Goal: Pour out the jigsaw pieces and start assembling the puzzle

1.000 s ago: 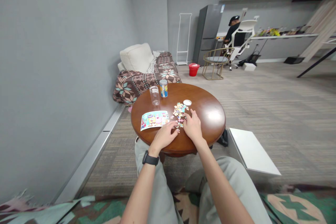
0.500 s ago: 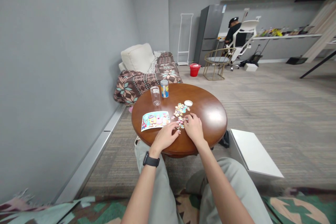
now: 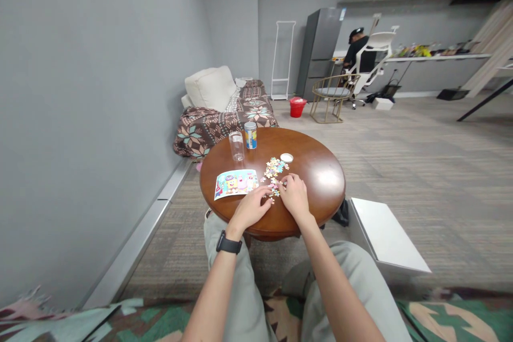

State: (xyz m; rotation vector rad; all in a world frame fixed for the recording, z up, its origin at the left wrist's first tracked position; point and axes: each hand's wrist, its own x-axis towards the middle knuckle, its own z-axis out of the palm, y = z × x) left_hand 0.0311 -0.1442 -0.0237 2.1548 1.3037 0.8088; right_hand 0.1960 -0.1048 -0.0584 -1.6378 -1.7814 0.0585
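Jigsaw puzzle pieces lie in a loose heap on the round wooden table, with several more in a small cluster between my hands. My left hand rests at the near left of that cluster, thumb and fingers apart, fingertips touching pieces. Opposite it, my right hand has its fingers bent down, with thumb and forefinger closed on a puzzle piece that is mostly hidden. A colourful cartoon picture sheet lies flat to the left, its right edge close to my left fingers.
Behind the sheet stand a clear glass jar and a cartoon-printed can. A round white lid lies beyond the heap. A white box is on the floor at right. Farther back, a person sits near an office chair.
My right hand has shifted slightly left, closer to my left hand at the small cluster. The left hand has hardly moved; the whole view has shifted a little.
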